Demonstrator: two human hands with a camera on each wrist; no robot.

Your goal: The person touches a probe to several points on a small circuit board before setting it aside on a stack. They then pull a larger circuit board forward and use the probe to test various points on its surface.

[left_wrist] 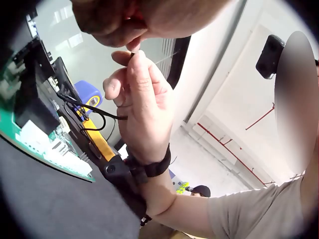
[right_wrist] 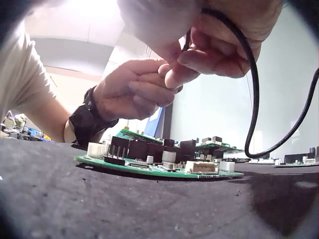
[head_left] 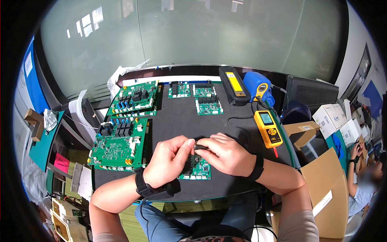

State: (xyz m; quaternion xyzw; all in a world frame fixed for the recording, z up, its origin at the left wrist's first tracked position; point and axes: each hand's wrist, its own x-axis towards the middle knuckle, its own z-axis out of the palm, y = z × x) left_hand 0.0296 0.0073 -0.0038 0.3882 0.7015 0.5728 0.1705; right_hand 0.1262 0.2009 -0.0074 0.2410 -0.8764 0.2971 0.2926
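Note:
Over the near middle of the table, my left hand (head_left: 168, 161) and right hand (head_left: 231, 156) meet fingertip to fingertip. Between thumb and fingers the right hand pinches a thin black cable (right_wrist: 251, 94), which loops down from it in the right wrist view. The left thumb and curled forefinger pinch at the cable's end, mostly hidden by the fingers. Just below both hands lies a small green circuit board (head_left: 201, 171) with black relays and white connectors, flat on the dark mat. A yellow handheld meter (head_left: 268, 128) with a screen lies to the right.
Larger green circuit boards (head_left: 117, 145) are stacked at the left. Several small boards (head_left: 209, 105) lie at the back. A black case with a yellow label (head_left: 236, 84) and a blue soldering station (head_left: 258, 85) stand back right. An open cardboard box (head_left: 326, 189) is beside the table.

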